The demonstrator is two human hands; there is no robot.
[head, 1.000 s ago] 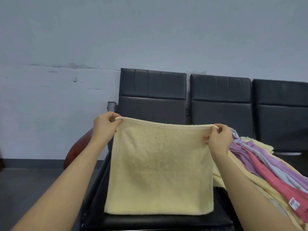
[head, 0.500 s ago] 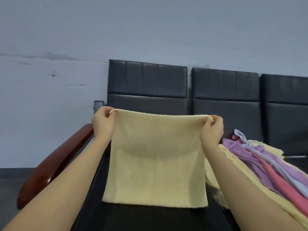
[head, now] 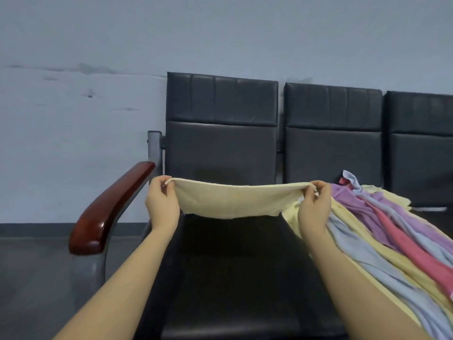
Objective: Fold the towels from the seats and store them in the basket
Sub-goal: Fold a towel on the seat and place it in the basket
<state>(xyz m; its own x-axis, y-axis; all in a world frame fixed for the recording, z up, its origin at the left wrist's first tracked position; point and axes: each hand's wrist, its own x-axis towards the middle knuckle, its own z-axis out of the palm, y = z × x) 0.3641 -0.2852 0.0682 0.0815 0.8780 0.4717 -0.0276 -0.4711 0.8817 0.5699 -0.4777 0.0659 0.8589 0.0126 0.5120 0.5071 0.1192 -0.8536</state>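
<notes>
You are pinching the yellow towel point(head: 232, 201) at both of its upper corners. Your left hand point(head: 163, 204) is curling thumb and fingers round the left corner, and your right hand point(head: 315, 207) is doing the same at the right corner, so both hands are gripping cloth and neither is lying loose. The towel is stretching between your two hands as a shallow band, its top edge sagging a little in the middle and its lower edge hanging just below the level of your knuckles. It is hanging in the air above the black seat point(head: 232, 278), apart from the cushion, and in front of the seat's backrest point(head: 221, 128).

Your forearms are reaching in from the bottom of the view, one on each side of that seat.

Just beside your right hand, a heap of unfolded towels point(head: 382, 231) is lying across the next seat, with yellow, lilac, pale blue and pink cloth tangled together and spilling toward the lower right. Your right wrist is touching or nearly touching the yellow edge of that heap; you cannot tell which.

To your left, a reddish-brown wooden armrest point(head: 110, 209) is sloping down on its grey metal frame. Behind the row of seats a pale wall point(head: 73, 133) is standing.
</notes>
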